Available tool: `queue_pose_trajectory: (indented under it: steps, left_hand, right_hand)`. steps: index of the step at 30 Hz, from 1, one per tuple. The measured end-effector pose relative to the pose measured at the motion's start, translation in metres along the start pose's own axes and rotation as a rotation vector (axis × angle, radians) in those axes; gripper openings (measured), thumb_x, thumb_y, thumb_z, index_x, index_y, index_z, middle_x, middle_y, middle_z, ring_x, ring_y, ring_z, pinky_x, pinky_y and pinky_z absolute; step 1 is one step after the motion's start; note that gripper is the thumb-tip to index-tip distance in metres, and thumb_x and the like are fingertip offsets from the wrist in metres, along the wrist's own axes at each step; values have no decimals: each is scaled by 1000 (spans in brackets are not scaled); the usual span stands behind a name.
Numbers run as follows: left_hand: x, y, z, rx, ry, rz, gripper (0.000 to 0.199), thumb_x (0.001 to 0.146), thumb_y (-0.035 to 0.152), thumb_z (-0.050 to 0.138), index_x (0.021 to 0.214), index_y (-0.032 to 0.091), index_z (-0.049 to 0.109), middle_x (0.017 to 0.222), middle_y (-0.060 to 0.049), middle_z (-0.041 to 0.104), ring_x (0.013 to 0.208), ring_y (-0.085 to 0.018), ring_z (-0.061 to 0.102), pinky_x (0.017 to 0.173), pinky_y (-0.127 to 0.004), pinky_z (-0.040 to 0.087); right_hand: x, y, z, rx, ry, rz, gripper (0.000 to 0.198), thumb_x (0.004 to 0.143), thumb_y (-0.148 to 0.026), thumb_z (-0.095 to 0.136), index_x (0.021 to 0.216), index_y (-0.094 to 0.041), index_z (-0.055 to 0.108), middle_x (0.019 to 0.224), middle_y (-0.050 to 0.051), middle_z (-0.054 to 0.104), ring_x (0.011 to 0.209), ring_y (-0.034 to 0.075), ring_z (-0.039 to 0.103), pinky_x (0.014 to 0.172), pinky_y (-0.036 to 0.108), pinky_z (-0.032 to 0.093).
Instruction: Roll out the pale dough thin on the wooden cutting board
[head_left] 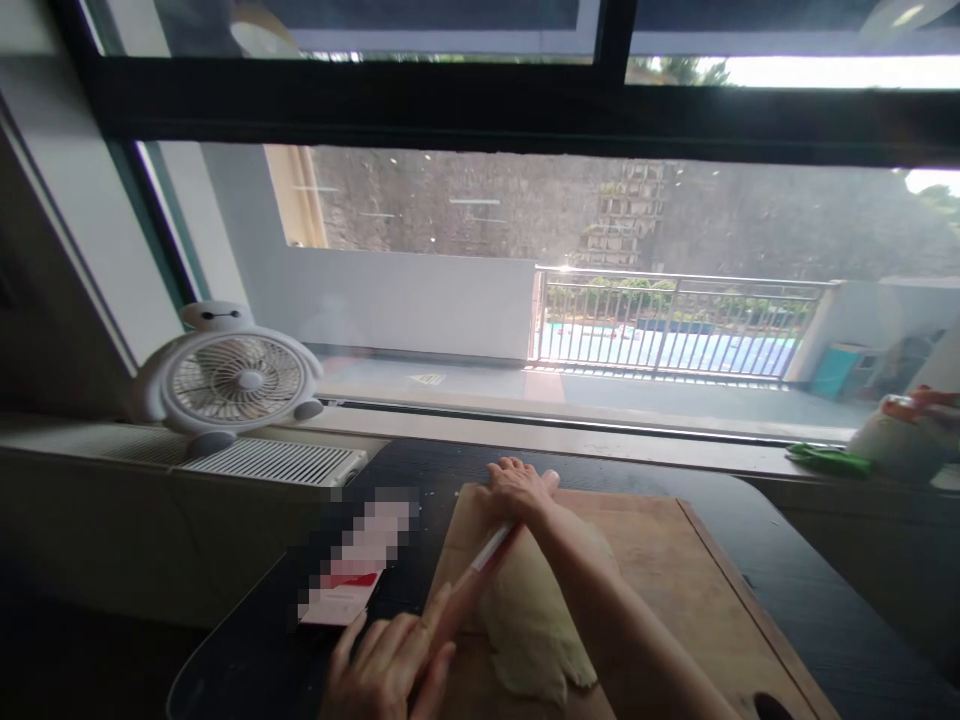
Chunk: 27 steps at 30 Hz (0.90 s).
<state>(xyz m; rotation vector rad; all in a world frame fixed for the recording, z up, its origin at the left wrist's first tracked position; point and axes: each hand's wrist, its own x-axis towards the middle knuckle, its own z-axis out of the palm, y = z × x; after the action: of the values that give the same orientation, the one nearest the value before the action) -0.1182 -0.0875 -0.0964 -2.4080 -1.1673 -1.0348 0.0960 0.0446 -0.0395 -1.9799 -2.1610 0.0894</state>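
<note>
A rolling pin (461, 597) lies slanted across a thin sheet of pale dough (536, 620) with an uneven lower edge. My left hand (390, 660) is closed around the pin's near end, the thumb on one side and the fingers on the other. Near the far end, my right hand (517, 492) is over the pin, palm down and fingers bent over it. The tip of the pin pokes out beside that hand. My right forearm hides part of the dough. Underneath is a wooden board (652, 560).
The board rests on a dark table (810, 570). Left of it lies a phone-like flat object (345, 590), partly blurred out. A white fan (244, 380) stands on the sill by a vent. Something green (829, 459) and a pale container (900, 435) are at the right.
</note>
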Motion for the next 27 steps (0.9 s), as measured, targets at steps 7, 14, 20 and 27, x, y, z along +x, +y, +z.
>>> queue_pose_trajectory:
  steps: [7,14,20,27]
  left_hand:
    - [15,40,-18,-53,-42,73,38,86,27,47,124,30,49,82,1,60,78,-15,55,94,-42,30]
    - [19,33,-15,-27,-13,213,41,83,31,52,124,26,49,75,3,61,72,-13,56,90,-36,34]
    - [1,2,-2,-31,-17,77,44,86,39,47,127,23,46,75,2,63,70,-14,57,89,-37,35]
    - [-5,3,-6,-59,-10,-8,39,89,39,42,126,26,47,80,1,64,76,-15,57,91,-38,33]
  right_hand:
    - [-83,51,-9,-18,22,-7,45,93,-41,22,121,-23,52,137,6,41,131,20,25,104,39,17]
    - [-104,60,-8,-40,65,26,51,94,-41,16,132,-19,42,138,6,39,132,20,22,106,36,13]
    - [-18,18,1,-19,3,-12,49,90,-50,28,128,-24,45,130,7,47,121,22,38,97,39,29]
    - [4,5,8,12,6,-1,50,88,-54,30,123,-22,49,122,9,52,117,23,41,92,39,33]
